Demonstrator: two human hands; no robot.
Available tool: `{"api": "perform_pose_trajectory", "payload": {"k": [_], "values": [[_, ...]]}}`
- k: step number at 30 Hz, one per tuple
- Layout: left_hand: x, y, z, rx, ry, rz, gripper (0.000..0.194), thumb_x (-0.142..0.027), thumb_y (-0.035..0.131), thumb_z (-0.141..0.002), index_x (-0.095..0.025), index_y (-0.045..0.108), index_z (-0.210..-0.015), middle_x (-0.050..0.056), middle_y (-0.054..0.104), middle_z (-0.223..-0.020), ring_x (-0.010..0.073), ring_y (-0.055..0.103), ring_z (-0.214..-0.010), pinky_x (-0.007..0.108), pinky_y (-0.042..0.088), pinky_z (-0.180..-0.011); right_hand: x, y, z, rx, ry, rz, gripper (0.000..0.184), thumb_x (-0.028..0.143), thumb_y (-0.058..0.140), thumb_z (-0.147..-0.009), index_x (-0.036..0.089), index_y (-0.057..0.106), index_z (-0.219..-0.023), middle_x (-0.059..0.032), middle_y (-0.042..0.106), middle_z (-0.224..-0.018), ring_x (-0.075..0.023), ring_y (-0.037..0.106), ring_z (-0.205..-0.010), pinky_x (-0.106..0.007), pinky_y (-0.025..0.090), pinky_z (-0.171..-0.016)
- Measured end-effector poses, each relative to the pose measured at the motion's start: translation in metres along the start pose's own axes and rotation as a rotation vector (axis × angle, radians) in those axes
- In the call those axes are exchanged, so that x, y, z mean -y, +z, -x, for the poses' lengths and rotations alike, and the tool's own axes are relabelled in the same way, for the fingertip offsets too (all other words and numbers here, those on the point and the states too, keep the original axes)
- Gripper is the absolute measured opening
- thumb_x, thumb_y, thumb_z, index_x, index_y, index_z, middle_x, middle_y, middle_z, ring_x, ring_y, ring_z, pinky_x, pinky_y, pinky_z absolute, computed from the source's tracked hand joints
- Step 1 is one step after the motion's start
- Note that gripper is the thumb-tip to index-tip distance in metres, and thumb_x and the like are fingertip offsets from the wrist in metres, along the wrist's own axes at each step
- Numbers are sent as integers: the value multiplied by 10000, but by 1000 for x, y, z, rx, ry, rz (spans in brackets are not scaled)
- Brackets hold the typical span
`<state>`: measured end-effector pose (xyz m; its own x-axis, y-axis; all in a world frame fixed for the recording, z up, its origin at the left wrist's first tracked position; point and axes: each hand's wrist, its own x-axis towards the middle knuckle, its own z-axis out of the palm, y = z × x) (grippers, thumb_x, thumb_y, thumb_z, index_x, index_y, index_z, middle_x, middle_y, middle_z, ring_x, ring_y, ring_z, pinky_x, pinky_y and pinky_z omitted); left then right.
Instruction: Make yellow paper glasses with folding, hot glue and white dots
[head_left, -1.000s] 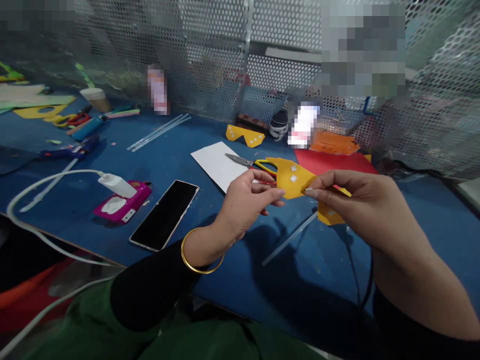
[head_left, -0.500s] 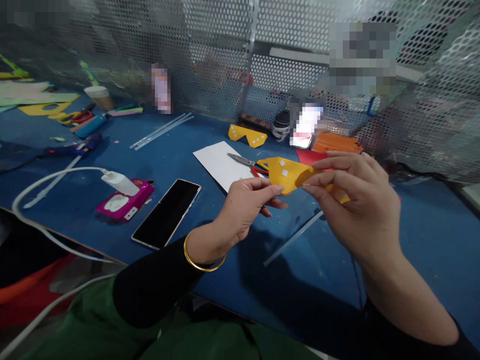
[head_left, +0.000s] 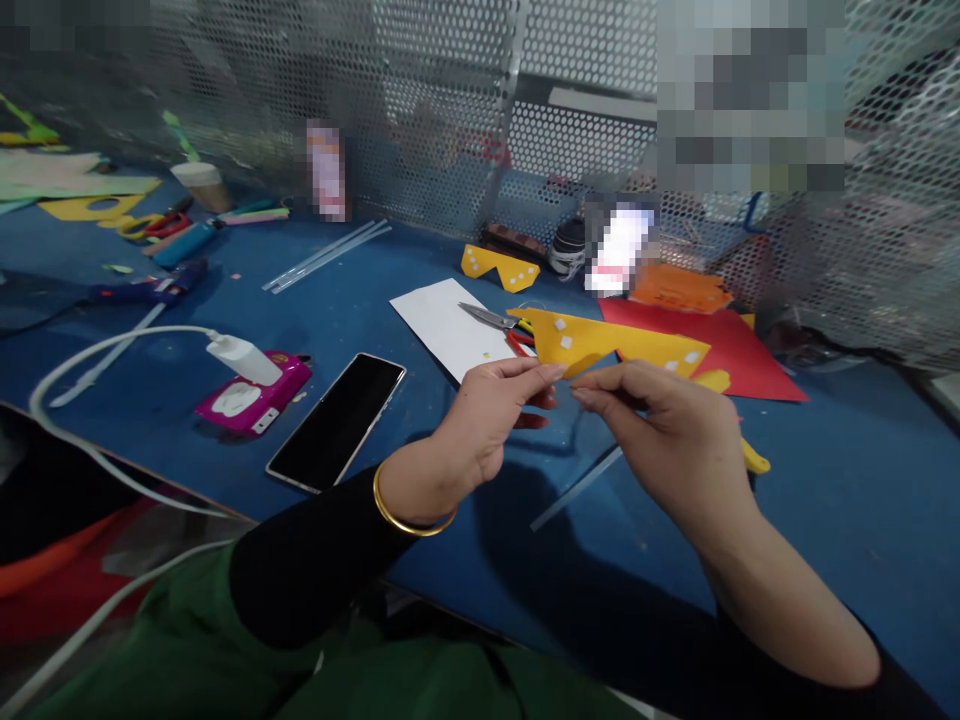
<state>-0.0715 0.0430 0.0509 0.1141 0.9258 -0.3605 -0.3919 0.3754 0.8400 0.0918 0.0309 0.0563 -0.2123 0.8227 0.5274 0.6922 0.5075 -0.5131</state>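
Note:
I hold a yellow foam cut-out (head_left: 600, 342) with small white squares on it, spread out flat above the blue table (head_left: 840, 480). My left hand (head_left: 480, 420), with a gold bangle at the wrist, pinches the cut-out's lower left edge between thumb and forefinger. My right hand (head_left: 667, 445) is closed just to the right, its fingertips pinched under the cut-out's lower edge. A yellow tip sticks out below this hand.
A black phone (head_left: 337, 420), a pink power bank (head_left: 251, 398) with a white charger cable, white paper (head_left: 442, 320), scissors (head_left: 491, 318) and a red sheet (head_left: 712, 345) lie nearby. Another yellow cut-out (head_left: 499, 268), clear glue sticks (head_left: 326, 255) and a perforated metal screen (head_left: 450, 120) are behind.
The yellow cut-out has opened from a folded bundle into a flat strip. My right hand has dropped lower and turned, while my left hand has stayed almost in place.

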Motion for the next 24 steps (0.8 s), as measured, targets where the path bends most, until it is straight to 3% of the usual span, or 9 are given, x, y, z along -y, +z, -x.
{"api": "perform_pose_trajectory", "payload": {"k": [5,8,18,24], "values": [[0,0,1,14,2,7,203,-241,748,-857,-164,696,-677,-8,677,-657,92,610,-630,239,442,-648,-2,4,0,-15,183,-27,29,257,750,-828,250,766,-805,12,790,-788,-191,737,-694,-318,550,-643],[0,0,0,2,23,12,188,-247,756,-849,-169,712,-683,-10,700,-675,83,621,-638,230,418,-649,-1,4,0,-38,211,-38,30,262,755,-824,253,780,-811,8,798,-805,-193,741,-709,-324,566,-663],[4,-2,0,-12,47,-3,124,-310,746,-841,-193,748,-799,33,800,-888,131,692,-745,274,412,-709,0,1,-1,-80,-14,11,145,187,645,-938,233,782,-942,-2,742,-877,-139,695,-808,-262,555,-719],[4,0,0,2,34,27,119,-278,741,-846,-184,748,-772,19,775,-781,120,675,-675,279,396,-689,5,8,3,-148,-100,21,156,180,661,-939,191,803,-1003,-25,703,-838,-132,665,-781,-262,538,-704]]}}
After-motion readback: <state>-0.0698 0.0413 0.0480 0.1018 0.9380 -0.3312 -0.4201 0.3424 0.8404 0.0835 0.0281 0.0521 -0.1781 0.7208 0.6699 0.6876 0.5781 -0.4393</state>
